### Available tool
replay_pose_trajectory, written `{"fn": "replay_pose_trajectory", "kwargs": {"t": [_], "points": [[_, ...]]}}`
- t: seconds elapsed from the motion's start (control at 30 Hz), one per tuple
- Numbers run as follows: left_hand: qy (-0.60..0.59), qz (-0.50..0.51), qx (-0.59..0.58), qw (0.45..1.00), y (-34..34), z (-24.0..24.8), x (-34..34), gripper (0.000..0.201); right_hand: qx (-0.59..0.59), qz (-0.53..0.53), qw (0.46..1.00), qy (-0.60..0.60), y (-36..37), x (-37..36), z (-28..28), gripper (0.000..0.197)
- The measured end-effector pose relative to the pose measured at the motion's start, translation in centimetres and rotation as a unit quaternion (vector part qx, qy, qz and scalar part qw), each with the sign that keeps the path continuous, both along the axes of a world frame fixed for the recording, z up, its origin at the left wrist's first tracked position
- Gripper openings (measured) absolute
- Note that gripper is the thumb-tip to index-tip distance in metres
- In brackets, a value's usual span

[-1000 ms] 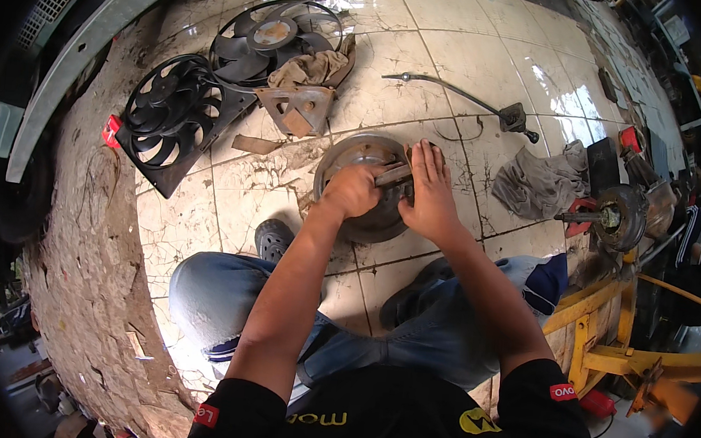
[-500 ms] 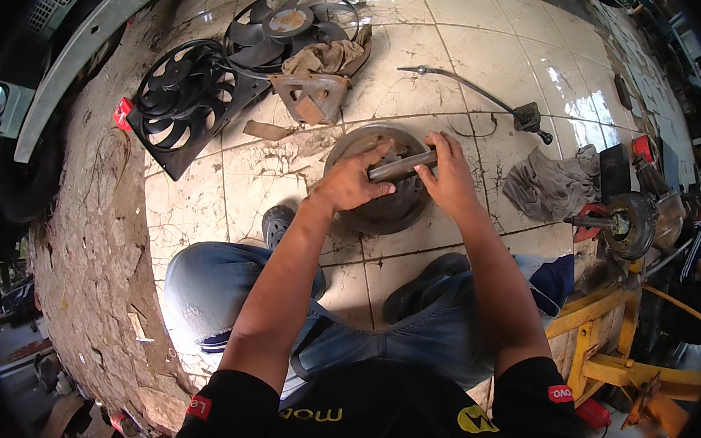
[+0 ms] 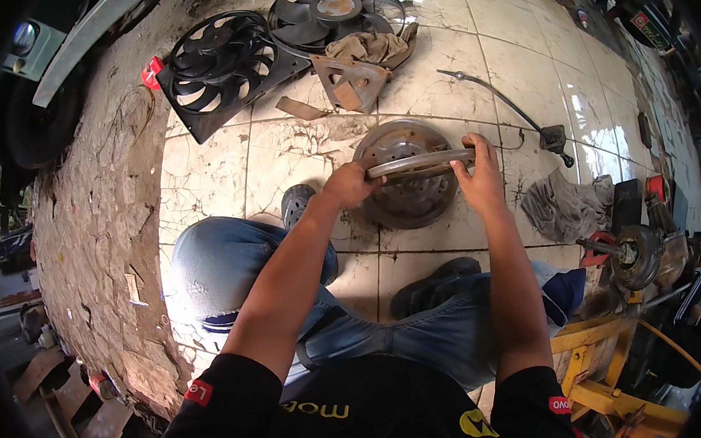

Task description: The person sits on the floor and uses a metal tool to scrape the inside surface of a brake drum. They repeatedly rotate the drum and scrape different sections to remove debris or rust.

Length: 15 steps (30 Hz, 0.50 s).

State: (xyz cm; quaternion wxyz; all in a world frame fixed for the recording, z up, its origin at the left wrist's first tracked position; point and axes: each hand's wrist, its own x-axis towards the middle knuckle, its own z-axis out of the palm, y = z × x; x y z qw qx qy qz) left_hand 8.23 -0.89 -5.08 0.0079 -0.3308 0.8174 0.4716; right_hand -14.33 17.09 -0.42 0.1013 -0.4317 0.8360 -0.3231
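Between my two hands is a curved metal piece (image 3: 421, 162) with a bright worn edge, seen nearly edge-on, so its full shape cannot be told. My left hand (image 3: 348, 184) is closed round its left end, fingers partly hidden. The right end is pinched by my right hand (image 3: 481, 173), thumb below and fingers over the top. Underneath, a round, dished brown metal part (image 3: 407, 211) with small holes lies flat on the tiles. The held piece is tilted, its right end higher in the picture, and crosses over the middle of this round part.
Two black radiator fans (image 3: 215, 52) lie at the far left, beside a rusty triangular bracket (image 3: 351, 83) with a rag (image 3: 368, 47). A gear lever (image 3: 552, 138) with a rod and a grey cloth (image 3: 565, 207) lie to the right. A yellow metal frame (image 3: 595, 353) stands near right.
The held piece has turned, showing a longer, bright curved edge. My left hand has drawn off the round part to the piece's end. The whole view has shifted, moving the scene rightward.
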Motion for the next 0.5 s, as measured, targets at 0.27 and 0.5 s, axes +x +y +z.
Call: {"fn": "replay_pose_trajectory", "kwargs": {"t": [0.27, 0.5], "points": [[-0.111, -0.143, -0.128, 0.975, -0.1, 5.0, -2.0, 0.047, 0.012, 0.003, 1.0, -0.012, 2.0, -2.0, -1.2, 0.058], [-0.075, -0.107, -0.19, 0.973, 0.1, 6.8, -2.8, 0.038, 0.142, -0.054, 0.988, -0.037, 2.7, -1.9, -1.2, 0.061]]}}
